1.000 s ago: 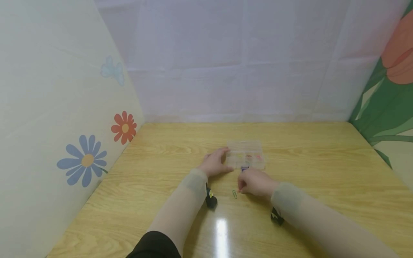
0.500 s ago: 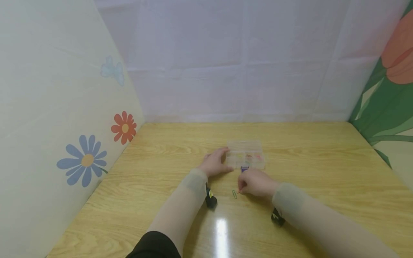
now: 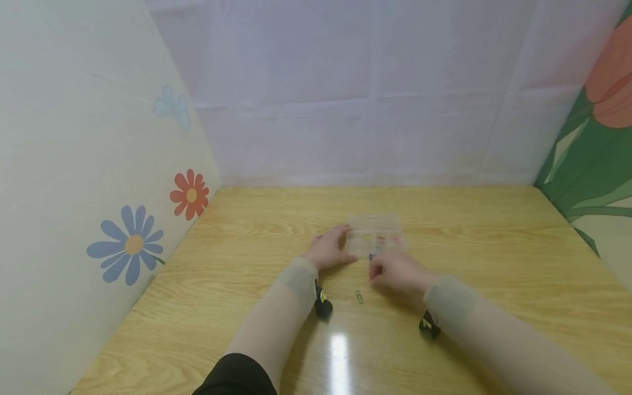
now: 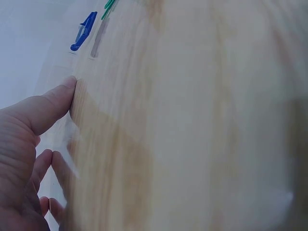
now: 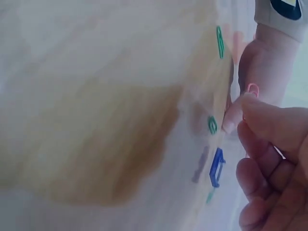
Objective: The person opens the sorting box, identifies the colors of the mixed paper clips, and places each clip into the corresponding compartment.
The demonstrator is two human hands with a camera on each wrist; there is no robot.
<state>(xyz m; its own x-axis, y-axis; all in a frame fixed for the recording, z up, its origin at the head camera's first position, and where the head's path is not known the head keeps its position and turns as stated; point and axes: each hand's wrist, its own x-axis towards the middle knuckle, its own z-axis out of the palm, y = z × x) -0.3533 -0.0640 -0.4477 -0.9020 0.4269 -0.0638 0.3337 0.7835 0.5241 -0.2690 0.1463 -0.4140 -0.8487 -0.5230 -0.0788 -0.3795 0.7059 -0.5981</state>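
A clear plastic compartment box (image 3: 351,247) stands with its lid (image 3: 373,222) raised at the back and a blue latch (image 4: 84,31) at its front. My left hand (image 3: 327,251) holds the box's left end, thumb at the front corner and fingers toward the back. My right hand (image 3: 397,270), just in front of the box, pinches a pink paper clip (image 5: 252,88) between thumb and index finger. A green paper clip (image 3: 359,297) lies on the table in front of the box. Small yellow, red and pink pieces (image 3: 396,241) show through the box's compartments.
The wood-grain table (image 3: 266,219) reaches back to a pale cloth wall (image 3: 296,131). Flower-patterned sheets (image 3: 133,244) close off the sides. Black cameras (image 3: 323,308) are strapped to both wrists.
My right hand has risen from the tabletop and shifted slightly right and toward the box with the pink paper clip. The left hand and the box have stayed in place.
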